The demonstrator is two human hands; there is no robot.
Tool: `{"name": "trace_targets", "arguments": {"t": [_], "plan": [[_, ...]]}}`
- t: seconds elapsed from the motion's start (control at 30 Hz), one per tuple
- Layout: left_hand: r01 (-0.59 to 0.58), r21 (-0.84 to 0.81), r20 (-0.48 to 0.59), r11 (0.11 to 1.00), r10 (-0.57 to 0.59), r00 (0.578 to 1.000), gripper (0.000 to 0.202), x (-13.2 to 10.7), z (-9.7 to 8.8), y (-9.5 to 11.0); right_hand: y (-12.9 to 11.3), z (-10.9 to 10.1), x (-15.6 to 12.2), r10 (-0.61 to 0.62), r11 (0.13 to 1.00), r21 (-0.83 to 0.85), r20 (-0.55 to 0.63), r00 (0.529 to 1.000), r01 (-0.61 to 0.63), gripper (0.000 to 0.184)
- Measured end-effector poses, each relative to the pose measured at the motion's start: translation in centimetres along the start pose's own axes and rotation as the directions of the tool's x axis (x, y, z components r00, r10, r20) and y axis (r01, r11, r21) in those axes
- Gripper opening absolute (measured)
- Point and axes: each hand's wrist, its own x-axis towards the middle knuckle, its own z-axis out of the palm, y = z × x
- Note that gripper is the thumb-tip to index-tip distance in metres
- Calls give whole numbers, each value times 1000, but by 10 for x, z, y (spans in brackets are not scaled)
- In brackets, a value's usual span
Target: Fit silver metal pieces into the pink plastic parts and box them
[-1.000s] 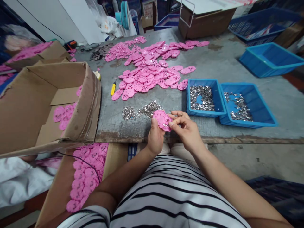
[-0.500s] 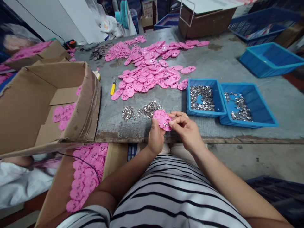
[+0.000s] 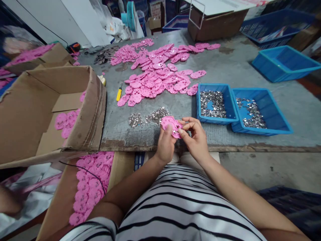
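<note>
A pink plastic piece (image 3: 167,121) with a scalloped edge is held above the table's front edge. My left hand (image 3: 165,144) is closed on its left side, the thumb lying across its face. Thumb and fingers of my right hand (image 3: 195,137) close on its right edge, where small shiny metal bits show; whether the fingers also hold a metal bit is hidden. Just beyond the hands lie two small heaps of metal parts (image 3: 157,115). To the right, a blue bin (image 3: 218,119) and a second blue bin (image 3: 263,131) contain more such parts.
Many pink pieces (image 3: 155,80) are piled mid-table, near a yellow-handled screwdriver (image 3: 119,94). At left stands an open cardboard box (image 3: 97,110); below it, another box holds rows of pink pieces (image 3: 87,187). A further blue bin (image 3: 276,72) sits at right. Another person's arm (image 3: 8,201) shows lower left.
My left thumb has moved from the piece's edge onto its face. My right hand has shifted slightly, still at the right edge. The other person's arm at lower left has moved.
</note>
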Motion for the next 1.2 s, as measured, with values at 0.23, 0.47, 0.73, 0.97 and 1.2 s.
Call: {"name": "trace_targets", "arguments": {"t": [0.23,0.47,0.73,0.97,1.2], "plan": [[-33,205,89,978,15,996,43,3,-5,5,-8,-67,45,-194,974,-163,-260,946,155,12],[55,301,69,952,-79,994,41,5,-17,2,-14,-164,103,360,239,-879,-313,879,-412,14],[138,294,24,946,-151,988,39,16,-33,-14,3,-165,101,537,121,-940,-209,817,-319,12],[96,285,37,954,-112,993,35,13,-35,-15,8,-173,101,444,143,-934,-237,864,-329,13],[92,277,66,956,-114,991,37,11,-39,-13,10,-176,98,353,262,-890,-271,896,-372,18]]}}
